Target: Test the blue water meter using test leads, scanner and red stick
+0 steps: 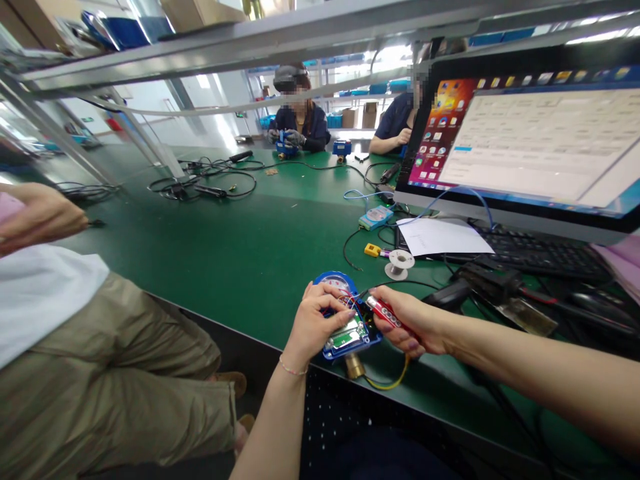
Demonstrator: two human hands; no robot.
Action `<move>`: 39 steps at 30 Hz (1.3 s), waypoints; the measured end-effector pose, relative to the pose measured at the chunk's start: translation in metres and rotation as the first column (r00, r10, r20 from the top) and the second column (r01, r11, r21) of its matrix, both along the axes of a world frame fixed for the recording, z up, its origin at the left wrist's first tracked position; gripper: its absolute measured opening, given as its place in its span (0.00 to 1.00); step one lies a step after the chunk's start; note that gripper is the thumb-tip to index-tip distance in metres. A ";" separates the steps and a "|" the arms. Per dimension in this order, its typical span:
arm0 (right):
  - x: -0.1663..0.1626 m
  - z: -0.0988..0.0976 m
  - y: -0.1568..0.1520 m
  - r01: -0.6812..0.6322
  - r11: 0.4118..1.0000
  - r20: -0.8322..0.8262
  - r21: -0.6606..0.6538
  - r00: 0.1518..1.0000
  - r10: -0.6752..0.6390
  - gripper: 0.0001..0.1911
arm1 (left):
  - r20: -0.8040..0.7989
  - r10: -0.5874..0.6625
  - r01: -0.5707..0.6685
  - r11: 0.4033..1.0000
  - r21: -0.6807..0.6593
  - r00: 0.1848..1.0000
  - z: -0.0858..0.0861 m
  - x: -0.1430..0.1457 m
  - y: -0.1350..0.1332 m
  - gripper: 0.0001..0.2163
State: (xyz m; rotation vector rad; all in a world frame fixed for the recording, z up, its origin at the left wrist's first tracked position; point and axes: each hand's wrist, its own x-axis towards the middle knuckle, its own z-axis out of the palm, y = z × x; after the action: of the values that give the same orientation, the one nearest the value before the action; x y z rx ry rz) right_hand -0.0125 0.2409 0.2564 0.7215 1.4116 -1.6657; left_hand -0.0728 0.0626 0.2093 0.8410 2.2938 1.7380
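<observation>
In the head view, much is cut off or unclear. The monitor [525, 140] runs out of the picture at the right edge, and its window text is too blurred to read. A person seated at the left shows only as khaki trousers, a white shirt hem and one hand [40, 217] resting on the green table [240, 240]; the rest is out of frame. Two more people sit at the far end of the table, small and hazy, with blue devices before them. The dark tools right of the keyboard [540, 253] merge into a tangle that is hard to sort out.

The blue meter [347, 327] lies at the near edge of the table, its cover off and a green circuit board showing inside. A brass fitting [355, 365] sticks out below it, over the table edge. The left hand [317, 327] is closed around the meter's left side, fingers curled over its top rim and hiding part of the dial. The right hand [415, 327] is clenched on a red tool [385, 312], whose tip sits just above the meter's upper right part, among thin wires. Whether the tip touches the board cannot be told. A yellow wire [393, 383] loops beneath the right hand. Beyond the meter stand a white spool [399, 261] and a sheet of paper [445, 237].
</observation>
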 end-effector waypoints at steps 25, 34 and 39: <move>0.001 -0.001 0.005 -0.066 0.995 -0.023 0.073 0.997 0.068 0.24 | -0.016 0.020 -0.021 0.998 -0.060 1.000 0.005 0.001 0.009 0.04; 0.001 0.002 0.003 -0.053 0.996 -0.026 0.073 0.998 0.055 0.25 | -0.014 0.020 -0.021 0.999 -0.050 1.000 0.006 0.001 0.008 0.04; 0.002 -0.001 0.005 -0.058 0.996 -0.034 0.073 0.998 0.060 0.24 | -0.009 0.018 -0.018 0.999 -0.041 1.000 0.004 0.001 0.008 0.04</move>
State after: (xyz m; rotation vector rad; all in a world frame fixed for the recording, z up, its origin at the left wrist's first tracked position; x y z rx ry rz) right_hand -0.0110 0.2455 0.2549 0.6862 1.5104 -1.5963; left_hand -0.0715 0.0706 0.2128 0.8244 2.3415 1.6910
